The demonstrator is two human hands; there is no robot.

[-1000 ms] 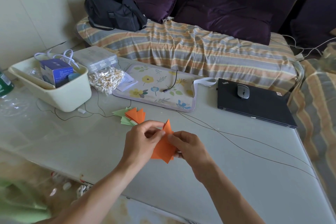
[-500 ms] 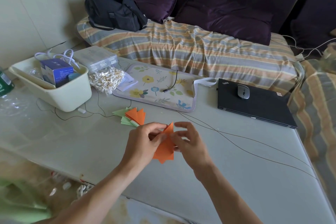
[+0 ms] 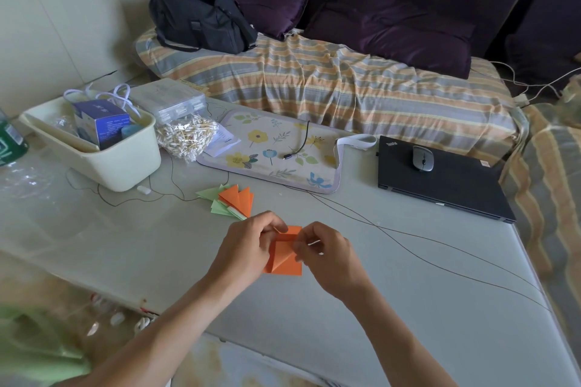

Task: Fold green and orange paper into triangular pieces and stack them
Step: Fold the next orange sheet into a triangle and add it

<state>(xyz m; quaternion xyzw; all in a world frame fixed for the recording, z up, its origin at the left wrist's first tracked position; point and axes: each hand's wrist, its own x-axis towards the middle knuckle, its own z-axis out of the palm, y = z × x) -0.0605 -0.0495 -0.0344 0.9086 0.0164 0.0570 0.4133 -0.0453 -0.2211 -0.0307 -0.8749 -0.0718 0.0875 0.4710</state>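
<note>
Both hands (image 3: 283, 248) pinching orange paper (image 3: 284, 262)

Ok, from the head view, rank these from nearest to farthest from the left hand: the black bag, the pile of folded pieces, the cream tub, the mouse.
1. Pile of folded pieces: on the table just beyond the left hand.
2. Cream tub: farther out, to the left.
3. Mouse: across to the right, on the closed laptop.
4. Black bag: far back on the striped bed cover.
</note>
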